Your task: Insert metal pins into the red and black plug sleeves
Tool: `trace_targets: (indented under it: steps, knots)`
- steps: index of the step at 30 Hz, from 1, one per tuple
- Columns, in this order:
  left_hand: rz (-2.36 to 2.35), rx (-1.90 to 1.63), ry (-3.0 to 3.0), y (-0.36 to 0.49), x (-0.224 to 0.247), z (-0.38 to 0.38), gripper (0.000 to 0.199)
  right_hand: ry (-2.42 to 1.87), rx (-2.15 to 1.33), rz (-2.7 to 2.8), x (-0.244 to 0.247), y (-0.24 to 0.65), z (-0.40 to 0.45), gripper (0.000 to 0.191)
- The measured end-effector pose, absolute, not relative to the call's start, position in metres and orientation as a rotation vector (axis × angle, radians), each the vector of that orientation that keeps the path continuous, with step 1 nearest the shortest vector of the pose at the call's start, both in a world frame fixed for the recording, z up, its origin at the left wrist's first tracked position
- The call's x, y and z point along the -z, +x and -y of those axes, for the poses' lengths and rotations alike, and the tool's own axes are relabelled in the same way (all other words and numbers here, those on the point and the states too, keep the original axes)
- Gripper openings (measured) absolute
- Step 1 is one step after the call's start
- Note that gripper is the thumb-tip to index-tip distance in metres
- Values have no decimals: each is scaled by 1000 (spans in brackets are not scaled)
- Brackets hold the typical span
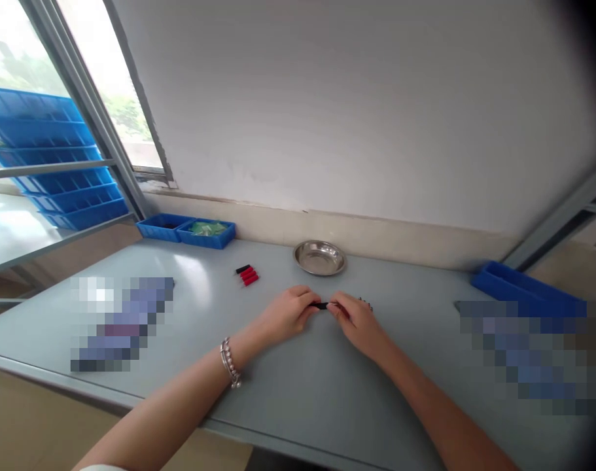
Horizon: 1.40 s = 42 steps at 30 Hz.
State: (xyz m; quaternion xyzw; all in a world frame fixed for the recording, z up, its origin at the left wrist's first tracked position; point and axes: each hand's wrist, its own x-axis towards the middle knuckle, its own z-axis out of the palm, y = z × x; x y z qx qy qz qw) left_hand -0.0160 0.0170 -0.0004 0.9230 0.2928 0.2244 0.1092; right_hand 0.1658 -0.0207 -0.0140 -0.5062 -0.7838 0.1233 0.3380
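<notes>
Between my two hands, just above the grey table point(288, 386), is a small black cylindrical piece point(321, 305). My left hand point(295, 309) pinches its left end, and my right hand point(352, 318) pinches the right end. The fingers cover most of it, so its exact kind is hidden. Behind my right hand several small dark pieces point(366, 303) show in part. To the left lie several red pieces point(249, 276) with thin metal tips, beside a similar black one point(243, 269). A bracelet circles my left wrist.
A round steel dish point(320, 258) stands near the wall. At the back left are two blue bins point(207, 241), one holding green-and-clear packets. Another blue bin point(528, 288) sits at the right. Blurred-out flat items point(125, 320) lie at both sides. Blue crates point(57, 157) are stacked far left.
</notes>
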Motion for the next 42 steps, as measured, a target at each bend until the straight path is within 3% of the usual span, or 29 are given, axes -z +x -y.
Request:
trace_targets:
  steps: [5,12,21,34,42]
  knots:
    - [-868,-681,2705,-17,1,-18,20,-1336,-344,2041,14,167,23,20]
    - [-816,-737,2698,-16,-2,-14,20,-1419,-291,1944,17,158,24,33]
    - [-774,-657,2573,-22,-6,-21,16,-1212,-214,2052,18,162,22,21]
    - [-812,-667,2602,-20,-4,-25,17,-1399,-453,1921,16,162,20,27]
    - [-790,-671,2591,-19,-2,-27,18,-1346,-529,1864,13,162,23,12]
